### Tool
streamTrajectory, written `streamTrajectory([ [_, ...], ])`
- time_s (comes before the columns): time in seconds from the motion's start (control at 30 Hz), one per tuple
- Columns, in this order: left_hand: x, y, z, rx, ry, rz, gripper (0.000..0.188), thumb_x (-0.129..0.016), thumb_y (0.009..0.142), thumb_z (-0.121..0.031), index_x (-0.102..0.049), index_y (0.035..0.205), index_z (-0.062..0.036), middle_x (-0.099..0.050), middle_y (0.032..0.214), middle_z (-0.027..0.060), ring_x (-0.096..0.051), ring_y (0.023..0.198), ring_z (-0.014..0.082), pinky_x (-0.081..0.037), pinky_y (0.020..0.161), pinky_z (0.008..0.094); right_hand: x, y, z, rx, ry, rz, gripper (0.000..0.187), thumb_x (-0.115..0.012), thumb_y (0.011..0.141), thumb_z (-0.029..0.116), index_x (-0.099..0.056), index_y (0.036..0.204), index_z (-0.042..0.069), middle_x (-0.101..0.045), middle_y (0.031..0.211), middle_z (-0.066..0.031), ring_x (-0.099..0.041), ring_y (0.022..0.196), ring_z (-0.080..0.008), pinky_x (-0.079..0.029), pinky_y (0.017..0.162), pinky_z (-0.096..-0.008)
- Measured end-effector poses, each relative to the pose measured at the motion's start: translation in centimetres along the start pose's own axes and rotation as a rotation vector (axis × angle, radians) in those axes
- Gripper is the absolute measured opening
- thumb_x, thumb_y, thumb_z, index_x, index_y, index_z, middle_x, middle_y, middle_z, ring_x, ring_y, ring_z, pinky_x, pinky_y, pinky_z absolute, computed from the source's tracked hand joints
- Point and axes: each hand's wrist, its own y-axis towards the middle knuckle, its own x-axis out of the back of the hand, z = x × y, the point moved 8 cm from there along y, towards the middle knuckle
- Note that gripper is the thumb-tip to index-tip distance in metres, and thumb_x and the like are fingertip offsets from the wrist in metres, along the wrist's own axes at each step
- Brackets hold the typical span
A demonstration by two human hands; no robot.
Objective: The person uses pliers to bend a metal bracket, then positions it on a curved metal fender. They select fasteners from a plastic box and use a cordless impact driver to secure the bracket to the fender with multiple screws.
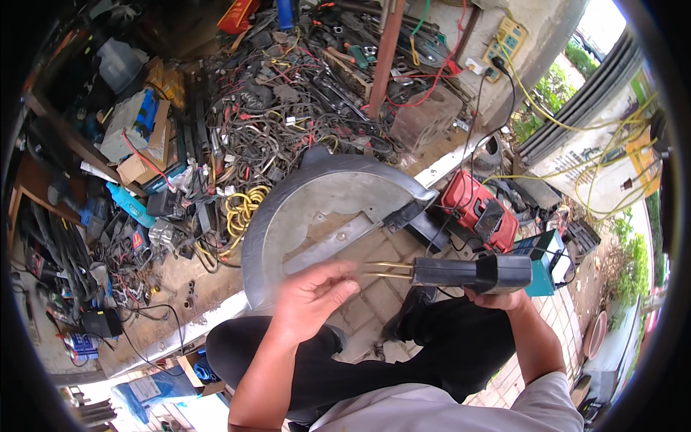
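Note:
A black, gun-shaped tool with two brass prongs, like a soldering gun point(468, 271), lies level in front of me. My right hand point(498, 298) grips it from below, with most of the fingers hidden under its body. At the prong tips, my left hand point(314, 297) has thumb and fingers drawn together. The fingertips are smeared, and whatever they pinch is too small to name. Beyond both hands, a large grey, half-round plastic cover point(277, 245) leans on the bench edge, its hollow side toward me and its lower edge close behind my left hand.
Tangled wires and tools heap the bench point(216, 295). A coil of yellow cable point(243, 210) lies left of the cover. Right of it stand an open red case point(475, 209) and a teal box point(543, 263). Cords run up to a yellow power strip point(506, 45).

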Motion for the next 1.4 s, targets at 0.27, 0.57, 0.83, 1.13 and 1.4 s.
streamTrajectory([
  [0.27,-0.6,0.4,0.9,-0.005,-0.152,0.099,0.029,-0.067,0.093,0.002,-0.065,0.122,0.004,-0.068,0.106,0.0095,-0.066,0.098,0.0152,-0.055,0.087,0.0287,1.1,-2.0,-1.3,0.077,0.026,-0.252,0.047,-0.087,0.061,0.007,-0.065,0.102,0.002,-0.068,0.084,-0.0063,-0.066,0.071,-0.0166,-0.053,0.066,-0.0309],
  [0.57,-0.6,1.2,1.8,0.018,-0.162,0.058,0.033,-0.067,0.091,0.007,-0.064,0.124,0.0046,-0.068,0.109,0.012,-0.068,0.099,0.0183,-0.057,0.088,0.0309,1.1,0.6,-1.6,0.044,0.06,-0.133,0.044,-0.085,0.061,0.012,-0.064,0.096,-0.001,-0.068,0.077,-0.0073,-0.067,0.066,-0.02,-0.053,0.064,-0.0318],
  [0.83,-0.5,1.9,2.2,0.049,-0.194,0.049,0.033,-0.067,0.09,0.009,-0.064,0.122,0.0069,-0.068,0.109,0.016,-0.07,0.097,0.0235,-0.059,0.088,0.0351,1.0,0.9,-2.2,0.055,0.274,-0.163,0.048,-0.085,0.061,0.007,-0.062,0.101,-0.006,-0.069,0.076,-0.0095,-0.068,0.063,-0.02,-0.054,0.059,-0.0309],
  [1.13,-0.3,1.9,2.2,0.024,-0.229,0.038,0.033,-0.067,0.088,0.011,-0.064,0.121,0.0065,-0.069,0.107,0.017,-0.072,0.094,0.0272,-0.061,0.086,0.0375,0.4,1.3,-2.5,0.058,0.396,-0.11,0.051,-0.087,0.068,0.009,-0.06,0.109,-0.006,-0.069,0.079,-0.0107,-0.068,0.064,-0.0183,-0.055,0.06,-0.0311],
  [1.4,-0.3,1.8,1.9,0.038,-0.207,0.048,0.032,-0.067,0.089,0.01,-0.065,0.12,0.0066,-0.069,0.109,0.0167,-0.071,0.096,0.0263,-0.061,0.087,0.0379,-0.5,1.3,-3.3,-0.104,0.546,-0.034,0.056,-0.087,0.068,0.01,-0.061,0.115,-0.004,-0.066,0.084,-0.0092,-0.066,0.076,-0.0186,-0.053,0.07,-0.0316],
])
